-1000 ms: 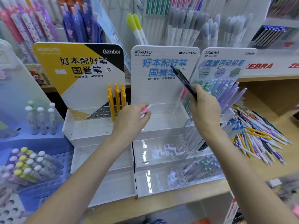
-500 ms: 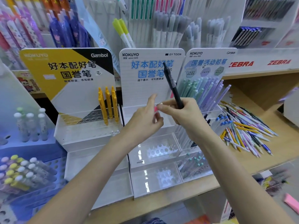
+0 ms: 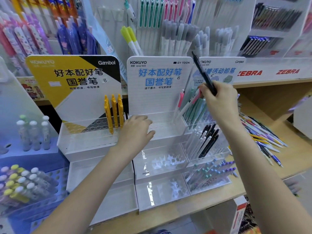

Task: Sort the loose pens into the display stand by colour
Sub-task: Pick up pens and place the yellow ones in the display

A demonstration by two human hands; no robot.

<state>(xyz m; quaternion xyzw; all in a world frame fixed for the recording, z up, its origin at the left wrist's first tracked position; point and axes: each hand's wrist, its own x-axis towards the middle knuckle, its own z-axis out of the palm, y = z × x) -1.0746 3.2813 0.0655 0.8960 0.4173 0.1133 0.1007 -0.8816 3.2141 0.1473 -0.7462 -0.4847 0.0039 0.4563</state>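
My right hand (image 3: 219, 98) gripped a black pen (image 3: 204, 75), its barrel slanting up and to the left above my knuckles, while my fingertips pinched the pink clip end of a white pen (image 3: 186, 105) that leaned into the top tier of the middle stand (image 3: 158, 92). A second pink-clipped pen (image 3: 179, 103) stood just beside it in the same tier, against the blue-lettered card. My left hand (image 3: 136, 130) held nothing; its fingers were loosely curved and rested on the front edge of that top tier. To the left, the yellow stand (image 3: 74, 81) carried a few yellow pens (image 3: 113, 112) upright at the right end of its upper tier. To the right, the third stand (image 3: 217, 68) held green and lilac pens (image 3: 194, 108) above, and black and white pens (image 3: 206, 141) in the tier below. The loose pens (image 3: 260, 137) lay in a mixed heap on the wooden shelf (image 3: 287, 157), well to the right of the stands. Racks of more pens (image 3: 170, 34) hung behind, blurred.
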